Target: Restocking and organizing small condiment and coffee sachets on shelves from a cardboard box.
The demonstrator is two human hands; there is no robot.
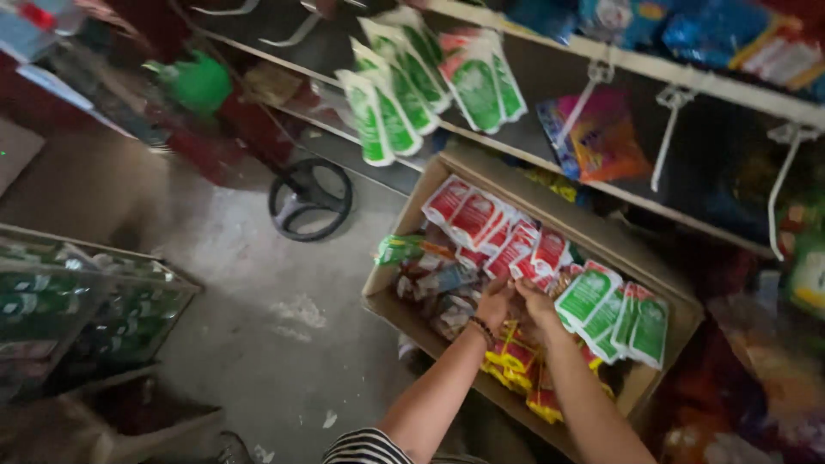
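Starting at the far left, a stack of green packets in a wire display rack [94,309] is sitting beside the bare concrete floor [258,283], and a black ring-shaped stand [310,198] is lying on that floor a little farther off. Above it, strips of green-and-white sachets [391,99] are hanging from the shelf rail [619,60].

Moving right, the cardboard box [411,206] is coming into play, open-topped and crammed with packets. The left hand [493,305] (beaded bracelet on the wrist) is reaching down into the middle of the box, and the right hand [537,302] is working just beside it, the two nearly touching. Both are pressing in among the red-and-white sachets [503,236], at the near end of that strip. Whether the fingers are closed on a sachet or merely spread over it, I cannot tell; they are buried in the pile.

To the right, green sachets [614,314] are lying fanned against the box wall, with yellow-and-red packets [516,365] nearer the person.

To handle this well, I would judge: pinch one strip by its top edge, keep the other hand holding its neighbours down, and lift slowly so nothing tangles.
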